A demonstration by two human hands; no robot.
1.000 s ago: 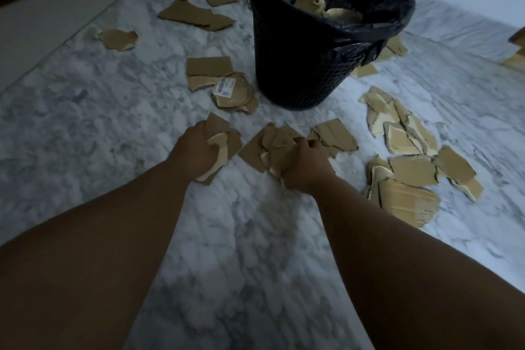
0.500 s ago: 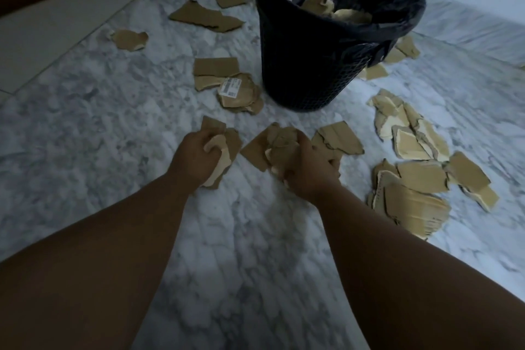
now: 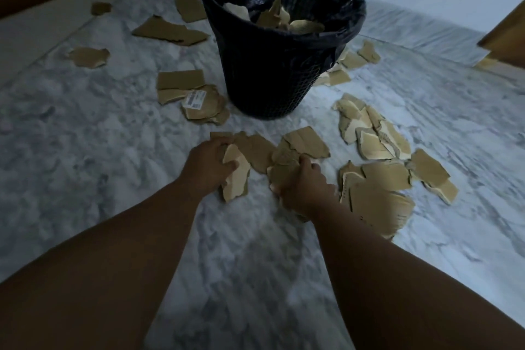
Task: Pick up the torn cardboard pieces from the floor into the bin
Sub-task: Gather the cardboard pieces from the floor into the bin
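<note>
cardboard scraps (image 3: 170, 33) lie all around the bin (image 3: 267, 77).

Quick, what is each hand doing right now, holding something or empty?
Left hand: grips a pale cardboard piece low at the floor.
Right hand: grips a bunch of brown cardboard pieces.

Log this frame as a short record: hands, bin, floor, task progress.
left hand: grips a pale torn cardboard strip
right hand: grips a bunch of brown torn cardboard pieces
bin: black mesh bin with black liner, upright, cardboard scraps inside
floor: grey-veined marble floor, many torn pieces scattered around the bin, one bearing a white label
progress: partly done
</note>
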